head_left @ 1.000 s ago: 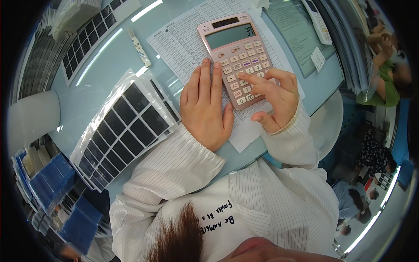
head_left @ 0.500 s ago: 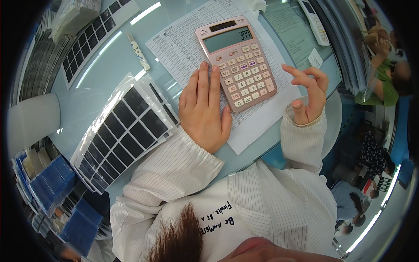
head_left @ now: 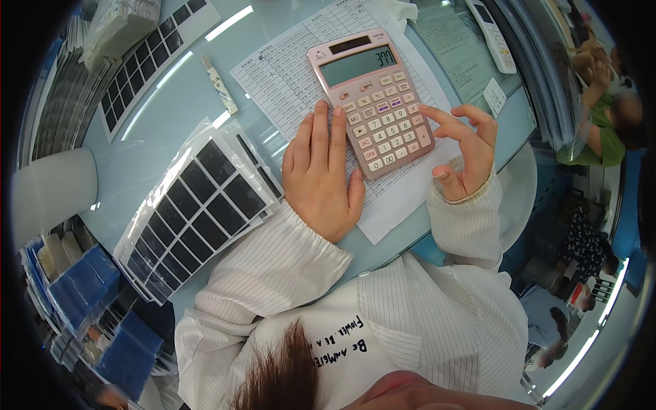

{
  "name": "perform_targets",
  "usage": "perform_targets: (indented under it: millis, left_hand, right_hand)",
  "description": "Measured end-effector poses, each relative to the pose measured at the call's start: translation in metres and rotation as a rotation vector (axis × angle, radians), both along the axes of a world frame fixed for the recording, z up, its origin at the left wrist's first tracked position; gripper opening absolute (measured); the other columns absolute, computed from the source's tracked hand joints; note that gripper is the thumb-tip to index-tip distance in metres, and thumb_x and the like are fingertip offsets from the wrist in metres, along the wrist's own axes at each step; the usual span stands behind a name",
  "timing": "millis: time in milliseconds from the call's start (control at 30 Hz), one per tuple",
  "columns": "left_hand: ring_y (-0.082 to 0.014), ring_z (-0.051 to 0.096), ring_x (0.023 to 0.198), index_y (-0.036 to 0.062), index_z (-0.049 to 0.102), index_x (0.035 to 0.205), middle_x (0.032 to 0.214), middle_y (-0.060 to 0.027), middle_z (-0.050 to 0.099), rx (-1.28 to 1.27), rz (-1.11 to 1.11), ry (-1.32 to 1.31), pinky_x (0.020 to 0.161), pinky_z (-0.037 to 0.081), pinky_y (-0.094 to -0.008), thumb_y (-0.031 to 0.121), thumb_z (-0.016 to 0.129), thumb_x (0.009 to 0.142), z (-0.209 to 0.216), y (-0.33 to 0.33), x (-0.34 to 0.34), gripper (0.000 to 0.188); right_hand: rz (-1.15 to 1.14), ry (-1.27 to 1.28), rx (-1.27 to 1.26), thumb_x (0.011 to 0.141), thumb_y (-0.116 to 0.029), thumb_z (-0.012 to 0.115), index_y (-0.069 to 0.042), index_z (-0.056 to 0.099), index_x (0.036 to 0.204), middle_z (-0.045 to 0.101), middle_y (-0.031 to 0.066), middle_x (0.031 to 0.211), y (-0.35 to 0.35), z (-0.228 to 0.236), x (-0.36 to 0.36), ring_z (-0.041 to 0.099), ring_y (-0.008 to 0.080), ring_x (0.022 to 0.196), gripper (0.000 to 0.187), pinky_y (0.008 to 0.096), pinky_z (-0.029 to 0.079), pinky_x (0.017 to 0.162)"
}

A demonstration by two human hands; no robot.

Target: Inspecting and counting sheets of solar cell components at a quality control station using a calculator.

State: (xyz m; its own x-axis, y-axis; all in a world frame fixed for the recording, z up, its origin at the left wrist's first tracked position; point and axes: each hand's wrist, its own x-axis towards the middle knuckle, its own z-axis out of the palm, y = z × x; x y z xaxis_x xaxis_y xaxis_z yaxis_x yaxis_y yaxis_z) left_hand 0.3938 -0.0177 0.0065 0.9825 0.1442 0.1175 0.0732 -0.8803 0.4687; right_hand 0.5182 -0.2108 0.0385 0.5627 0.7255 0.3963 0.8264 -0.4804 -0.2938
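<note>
A pink calculator (head_left: 374, 102) with pale keys lies on printed table sheets (head_left: 287, 85) on the glass desk. My left hand (head_left: 321, 174) rests flat on the sheets along the calculator's left side, its fingers stretched out and its fingertips by the calculator's edge. Over the right side of the keys comes the index finger of my right hand (head_left: 466, 147), extended at the upper right keys; whether it touches one I cannot tell. The other fingers of this hand are loosely bent and apart, and it holds nothing.
Left of my left arm lie clear-bagged sheets of black rectangles (head_left: 198, 212). Above them is a patterned utility knife or similar slim tool (head_left: 220, 85). A white handset (head_left: 493, 37) lies at the far right, near a small white card (head_left: 494, 97). Stacked papers (head_left: 65, 102) stand at the left.
My right hand has moved left, bringing its index finger from beside the calculator to over its right-hand keys. My left hand has stayed in place.
</note>
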Motion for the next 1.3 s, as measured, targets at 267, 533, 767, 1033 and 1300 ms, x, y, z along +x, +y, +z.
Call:
perform_targets:
  millis: [267,533,767,1033,1300]
  left_hand:
    - [-0.0373,0.031,0.130,-0.0043,0.029,0.140,0.143,-0.0247,0.030,0.006,-0.001,0.016,0.104,0.028,-0.0447,0.020,0.056,0.076,0.000,0.001,-0.001,0.074]
    - [-0.0380,0.031,0.130,-0.0047,0.029,0.140,0.142,-0.0256,0.030,-0.022,-0.007,-0.012,0.104,0.029,-0.0454,0.020,0.057,0.076,0.000,0.000,0.001,0.074]
    - [-0.0403,0.031,0.129,-0.0055,0.026,0.140,0.143,-0.0272,0.026,-0.054,0.010,-0.012,0.104,0.029,-0.0469,0.016,0.057,0.075,0.000,0.004,-0.002,0.075]
    - [-0.0437,0.038,0.124,-0.0046,0.045,0.129,0.137,-0.0255,0.039,-0.104,-0.232,-0.215,0.103,0.033,-0.0483,0.007,0.061,0.068,0.031,0.002,-0.069,0.065]
    - [-0.0394,0.047,0.115,0.0015,0.060,0.115,0.127,-0.0226,0.051,0.306,0.267,-0.164,0.095,0.039,-0.0464,0.017,0.072,0.069,0.046,0.086,-0.165,0.050]
  right_hand:
    - [-0.018,0.008,0.001,0.084,-0.065,0.046,-0.006,0.056,0.090,0.067,0.0054,0.109,0.002,0.001,0.000,0.050,0.0264,0.099,0.061,0.0355,0.036,0.089]
    - [0.008,-0.036,-0.034,0.084,-0.065,0.046,-0.004,0.059,0.092,0.067,0.0057,0.108,0.011,0.001,0.006,0.051,0.0266,0.101,0.062,0.0371,0.035,0.090]
    - [-0.045,0.010,0.105,0.090,-0.064,0.035,-0.002,0.057,0.095,0.068,0.0065,0.105,0.015,-0.009,0.001,0.047,0.0235,0.092,0.066,0.0322,0.037,0.085]
    - [-0.058,0.043,0.351,0.098,-0.053,0.020,-0.004,0.054,0.085,0.069,0.0126,0.094,0.015,-0.020,0.006,0.044,0.0219,0.093,0.061,0.0331,0.037,0.087]
    - [-0.148,0.071,0.431,0.101,-0.043,0.020,-0.002,0.055,0.087,0.067,0.0143,0.096,0.002,-0.031,0.012,0.048,0.0211,0.097,0.056,0.0358,0.036,0.092]
